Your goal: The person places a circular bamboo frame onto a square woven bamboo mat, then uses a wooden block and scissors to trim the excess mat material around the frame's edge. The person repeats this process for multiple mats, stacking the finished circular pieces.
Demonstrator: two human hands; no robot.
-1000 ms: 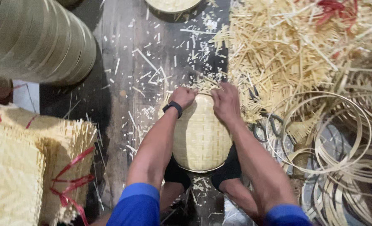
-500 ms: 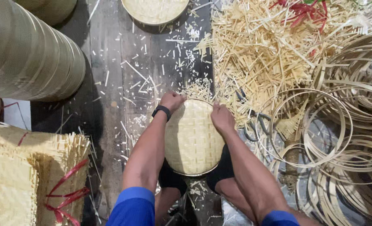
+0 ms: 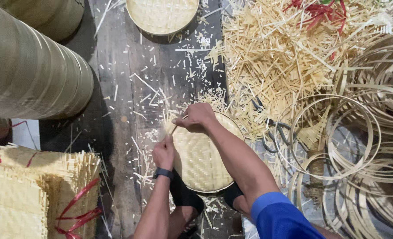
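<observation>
A round woven bamboo tray [image 3: 203, 161] rests on the floor between my legs. My right hand [image 3: 197, 118] is at its far left rim, fingers pinched on a thin bamboo strip [image 3: 174, 129] that sticks out from the edge. My left hand [image 3: 163, 152], with a black wristband, grips the tray's left rim just below. A blue sleeve covers my right upper arm.
A second woven tray [image 3: 162, 17] lies at the top. Stacked bamboo cylinders [image 3: 32, 75] fill the upper left, tied woven mats [image 3: 28, 194] the lower left. Loose bamboo offcuts [image 3: 285, 57] and coiled bamboo hoops [image 3: 351, 137] cover the right, with scissors [image 3: 271, 130] among them.
The tray has been turned and my hands have shifted from its far rim to its left edge. My right hand now pinches a strip. The camera view has moved closer.
</observation>
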